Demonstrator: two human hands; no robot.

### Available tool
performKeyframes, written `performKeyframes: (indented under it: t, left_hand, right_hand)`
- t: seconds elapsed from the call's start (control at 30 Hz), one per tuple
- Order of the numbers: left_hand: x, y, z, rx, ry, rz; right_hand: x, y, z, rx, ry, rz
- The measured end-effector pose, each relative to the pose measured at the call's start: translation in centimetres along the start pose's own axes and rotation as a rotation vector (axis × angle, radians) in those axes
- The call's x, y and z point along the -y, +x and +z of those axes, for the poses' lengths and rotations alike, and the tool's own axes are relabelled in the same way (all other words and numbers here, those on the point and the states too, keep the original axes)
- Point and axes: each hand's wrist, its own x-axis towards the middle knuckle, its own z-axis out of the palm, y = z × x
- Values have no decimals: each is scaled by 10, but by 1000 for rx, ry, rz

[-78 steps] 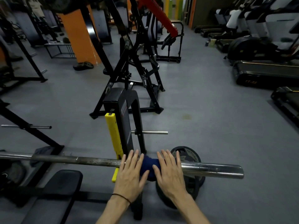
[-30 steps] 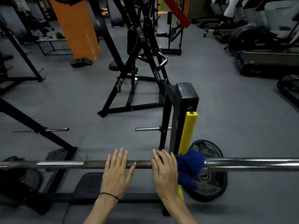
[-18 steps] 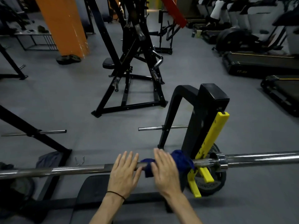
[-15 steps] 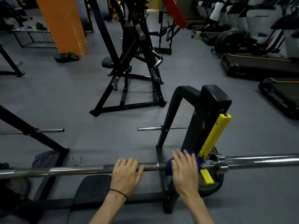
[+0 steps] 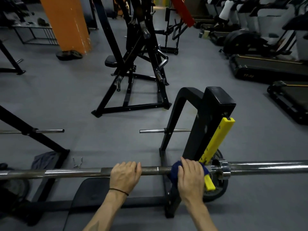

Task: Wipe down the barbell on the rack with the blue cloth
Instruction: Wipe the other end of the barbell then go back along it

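A steel barbell [image 5: 266,168] lies across the bench rack from left to right. Its right side rests by the black upright [image 5: 210,124] with a yellow guard [image 5: 218,140]. My left hand [image 5: 124,176] grips the bar's dark middle part, fingers curled over it. My right hand [image 5: 190,178] grips the blue cloth [image 5: 174,172] wrapped round the bar just left of the collar. Most of the cloth is hidden under the hand.
A black bench pad [image 5: 90,194] sits below the bar. A weight plate [image 5: 218,190] leans behind the upright. A black frame machine [image 5: 133,72] stands ahead, treadmills [image 5: 266,67] at the right, an orange pillar [image 5: 66,22] at the far left. A grey rag [image 5: 43,161] lies on the floor.
My right hand has slid the blue cloth back and forth along the bar and now sits beside the collar. My left hand's fingers have curled over the bar.
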Motion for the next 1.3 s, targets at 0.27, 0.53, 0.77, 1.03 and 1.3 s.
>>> performKeyframes:
  t: [0.27, 0.53, 0.77, 1.03, 1.3]
  left_hand:
    - [-1, 1, -7, 84, 6, 16]
    - [-9, 24, -21, 364, 79, -91]
    - [9, 19, -27, 481, 67, 55]
    - [66, -26, -21, 108, -6, 11]
    - [86, -34, -21, 73, -44, 84]
  right_hand:
    - [48, -8, 8, 144, 132, -328]
    - [80, -7, 16, 31, 135, 19]
    - [28, -3, 5, 101, 80, -270]
    - [114, -15, 26, 34, 169, 39]
    - [29, -1, 4, 81, -6, -70]
